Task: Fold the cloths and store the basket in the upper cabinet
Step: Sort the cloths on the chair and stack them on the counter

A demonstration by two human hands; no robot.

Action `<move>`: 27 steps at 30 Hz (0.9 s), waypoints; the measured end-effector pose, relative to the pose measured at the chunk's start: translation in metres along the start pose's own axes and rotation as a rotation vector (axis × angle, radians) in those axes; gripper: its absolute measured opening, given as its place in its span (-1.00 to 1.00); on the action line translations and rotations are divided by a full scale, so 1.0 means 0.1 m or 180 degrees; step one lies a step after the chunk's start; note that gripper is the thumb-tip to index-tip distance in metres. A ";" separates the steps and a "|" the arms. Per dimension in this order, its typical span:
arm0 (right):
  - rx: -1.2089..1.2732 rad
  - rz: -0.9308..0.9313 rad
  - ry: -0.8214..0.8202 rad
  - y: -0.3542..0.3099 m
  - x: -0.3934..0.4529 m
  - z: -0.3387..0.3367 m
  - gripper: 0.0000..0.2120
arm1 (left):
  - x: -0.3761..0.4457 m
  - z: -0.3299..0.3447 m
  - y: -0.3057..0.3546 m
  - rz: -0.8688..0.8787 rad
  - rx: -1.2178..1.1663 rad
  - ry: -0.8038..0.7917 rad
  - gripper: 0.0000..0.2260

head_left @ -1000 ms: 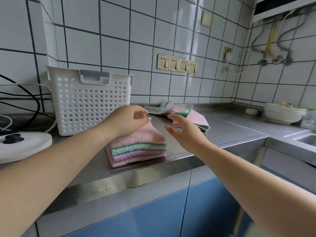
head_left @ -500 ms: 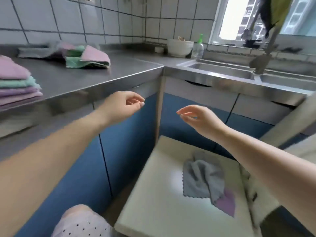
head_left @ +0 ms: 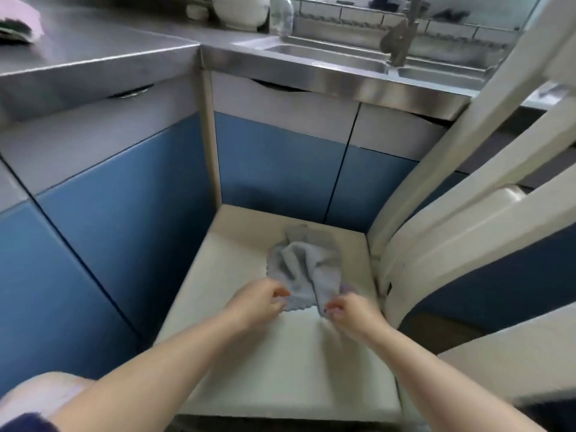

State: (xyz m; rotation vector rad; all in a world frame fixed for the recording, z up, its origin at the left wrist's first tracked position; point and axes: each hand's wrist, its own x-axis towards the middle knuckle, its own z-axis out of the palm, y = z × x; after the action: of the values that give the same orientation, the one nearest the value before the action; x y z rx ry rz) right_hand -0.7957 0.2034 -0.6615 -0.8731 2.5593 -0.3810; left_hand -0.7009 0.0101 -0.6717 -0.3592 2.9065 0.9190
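Our grey cloth (head_left: pixel 304 268), crumpled, unfolded, w/ scalloped edge, on chair seat (head_left: pixel 280 353) nr its backrest side.

No text, label, brand, number or sign can be read anywhere in this view; the bottle (head_left: pixel 281 14) by the sink is too blurred to show print.

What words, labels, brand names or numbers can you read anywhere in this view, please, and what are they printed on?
None: no readable text appears in this view.
The clear bottle by the sink shows no label that can be made out; it is blurred.
The grey cloth, the chair seat, the blue cabinet doors and the steel counter carry no print.
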 end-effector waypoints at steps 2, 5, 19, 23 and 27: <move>0.0038 -0.0114 -0.0019 0.10 0.01 0.19 -0.72 | 0.04 0.20 0.00 0.0178 0.0249 -0.0079 -0.79; -0.0075 -0.0190 0.0221 0.21 0.02 0.35 -0.76 | 0.09 0.34 -0.02 0.0244 0.0686 0.0095 -0.83; -0.0044 -0.0041 0.1169 0.25 0.08 0.02 -0.88 | 0.06 -0.18 -0.09 0.0199 0.0178 0.0997 -0.94; -0.0414 -0.0404 0.1074 0.16 0.13 -0.41 -0.87 | 0.04 -0.63 -0.17 0.0376 0.0099 0.1209 -0.82; -0.0505 -0.0523 0.1045 0.01 0.11 -0.87 -0.63 | 0.08 -1.07 -0.16 0.0503 0.0049 0.1614 -0.81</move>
State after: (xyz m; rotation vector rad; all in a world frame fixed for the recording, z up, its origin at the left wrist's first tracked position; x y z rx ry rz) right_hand -0.8443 0.2078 -0.5881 -1.1688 2.8568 -0.4024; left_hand -0.7050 -0.0659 -0.5940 -0.4193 3.4442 0.9407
